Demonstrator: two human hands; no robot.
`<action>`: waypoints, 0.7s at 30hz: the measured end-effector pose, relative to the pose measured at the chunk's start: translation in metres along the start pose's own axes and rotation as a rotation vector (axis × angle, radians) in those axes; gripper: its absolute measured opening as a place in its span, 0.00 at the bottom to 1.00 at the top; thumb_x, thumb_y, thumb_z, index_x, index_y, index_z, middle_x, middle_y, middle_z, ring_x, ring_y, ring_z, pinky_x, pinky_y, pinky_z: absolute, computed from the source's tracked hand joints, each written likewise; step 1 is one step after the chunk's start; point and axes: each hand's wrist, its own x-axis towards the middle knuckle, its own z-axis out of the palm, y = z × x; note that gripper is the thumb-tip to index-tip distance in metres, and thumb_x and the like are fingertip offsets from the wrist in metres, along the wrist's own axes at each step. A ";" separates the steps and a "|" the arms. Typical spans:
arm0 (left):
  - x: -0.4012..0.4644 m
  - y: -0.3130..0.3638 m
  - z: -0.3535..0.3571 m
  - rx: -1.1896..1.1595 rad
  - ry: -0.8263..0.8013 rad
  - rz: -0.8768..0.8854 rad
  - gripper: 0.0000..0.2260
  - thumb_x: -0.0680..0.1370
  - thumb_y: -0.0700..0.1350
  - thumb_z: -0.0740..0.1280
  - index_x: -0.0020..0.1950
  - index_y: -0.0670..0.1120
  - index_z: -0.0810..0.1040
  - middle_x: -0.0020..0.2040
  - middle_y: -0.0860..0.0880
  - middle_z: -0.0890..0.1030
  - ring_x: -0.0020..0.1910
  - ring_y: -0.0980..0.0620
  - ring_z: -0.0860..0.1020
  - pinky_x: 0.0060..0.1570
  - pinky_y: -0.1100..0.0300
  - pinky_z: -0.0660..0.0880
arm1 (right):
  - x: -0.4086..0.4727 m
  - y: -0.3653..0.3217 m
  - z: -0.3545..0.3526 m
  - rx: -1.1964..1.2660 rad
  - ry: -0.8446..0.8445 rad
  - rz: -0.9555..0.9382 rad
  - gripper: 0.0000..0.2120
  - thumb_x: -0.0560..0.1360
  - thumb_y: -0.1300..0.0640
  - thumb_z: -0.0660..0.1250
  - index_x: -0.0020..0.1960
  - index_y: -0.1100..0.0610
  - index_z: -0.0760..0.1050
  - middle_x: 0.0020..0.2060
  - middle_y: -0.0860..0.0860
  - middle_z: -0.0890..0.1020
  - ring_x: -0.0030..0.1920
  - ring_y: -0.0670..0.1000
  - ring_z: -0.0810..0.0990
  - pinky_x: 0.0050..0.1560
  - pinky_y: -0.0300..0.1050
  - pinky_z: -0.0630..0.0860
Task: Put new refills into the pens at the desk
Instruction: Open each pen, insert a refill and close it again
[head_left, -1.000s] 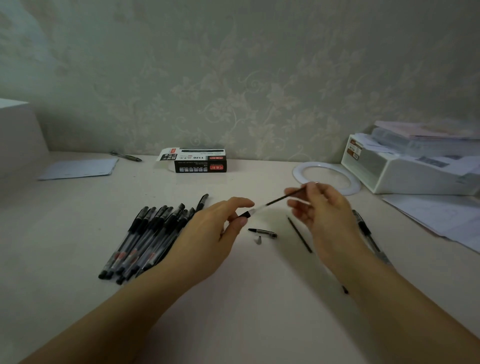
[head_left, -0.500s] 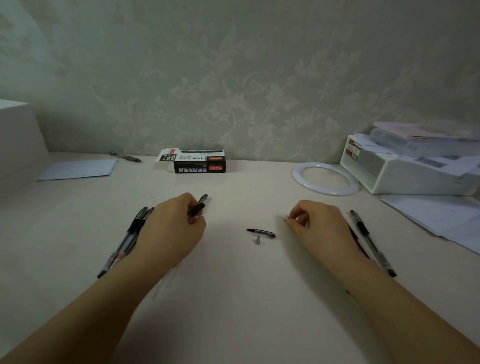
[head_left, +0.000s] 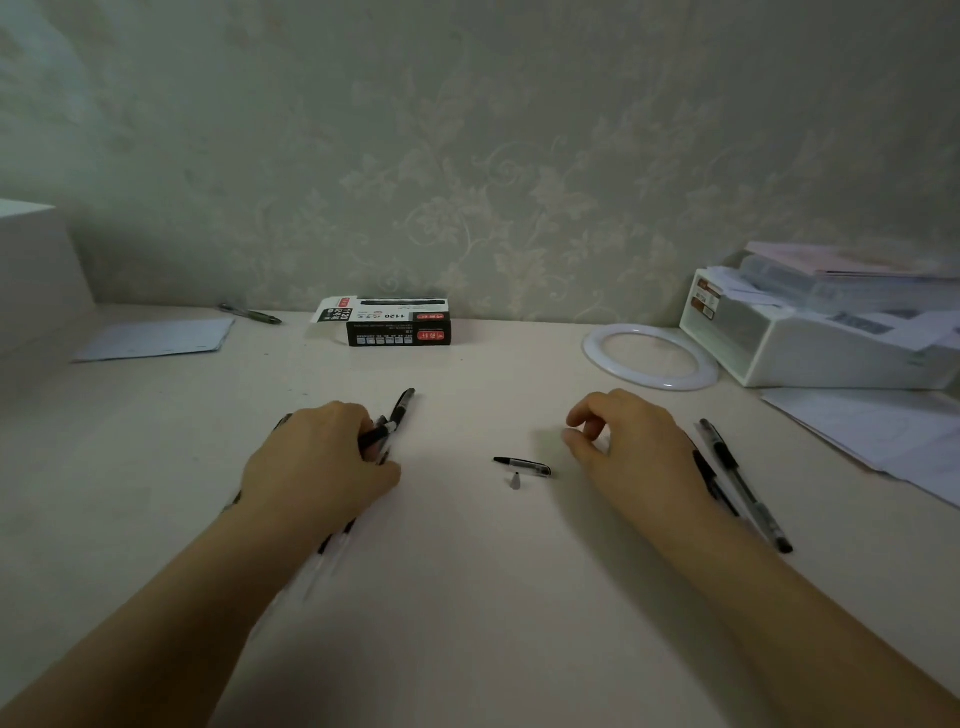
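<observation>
The pens are thin sticks with black caps and clear bodies; they lie in a bunch on the pale desk, on the left side; one black cap pokes out past the bunch toward the wall. The left hand lies on top of the bunch with its fingers curled round one black pen; most of the bunch is hidden under that hand and arm, so I cannot count the pens; a few blurry bits stick out below the wrist.

In the middle of the desk lies a pen cap, black with a clear part; just beside it, nearer the person, sits a tiny grey tip; the two look close together, but I cannot tell if they touch.

The right hand is over the desk to the right of the cap; its thumb and pointer finger are bent close together; if they pinch something thin, it is too small to see, so I cannot tell if this hand holds anything. Right of that hand lies another pen, long and slanted; a second dark stick lies beside it, partly hidden by the right arm.

By the wall sits a black box with an open white flap; its letters are too small to read. A white ring lies flat to the right; next to it is a white tray with papers, cut off at the edge. Far left are a sheet of paper and a small dark pen.
</observation>
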 end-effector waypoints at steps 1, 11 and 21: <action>-0.001 0.001 0.000 0.019 -0.014 0.003 0.11 0.69 0.55 0.70 0.40 0.50 0.74 0.37 0.52 0.76 0.36 0.53 0.74 0.30 0.61 0.66 | 0.000 -0.001 0.000 0.004 0.000 -0.003 0.03 0.76 0.54 0.68 0.49 0.51 0.80 0.42 0.46 0.79 0.42 0.46 0.75 0.36 0.39 0.66; -0.001 0.005 0.003 0.026 0.018 0.056 0.04 0.74 0.49 0.66 0.42 0.52 0.72 0.34 0.55 0.72 0.32 0.57 0.68 0.28 0.62 0.61 | -0.002 -0.003 0.003 0.048 -0.014 -0.030 0.03 0.76 0.54 0.68 0.49 0.52 0.80 0.41 0.46 0.80 0.43 0.50 0.77 0.44 0.47 0.75; -0.001 0.006 0.004 0.050 0.002 0.033 0.07 0.75 0.52 0.66 0.42 0.51 0.72 0.35 0.54 0.73 0.33 0.56 0.70 0.30 0.62 0.64 | -0.003 -0.004 0.001 0.061 -0.031 -0.028 0.03 0.76 0.54 0.68 0.48 0.52 0.80 0.40 0.46 0.80 0.43 0.49 0.76 0.44 0.47 0.75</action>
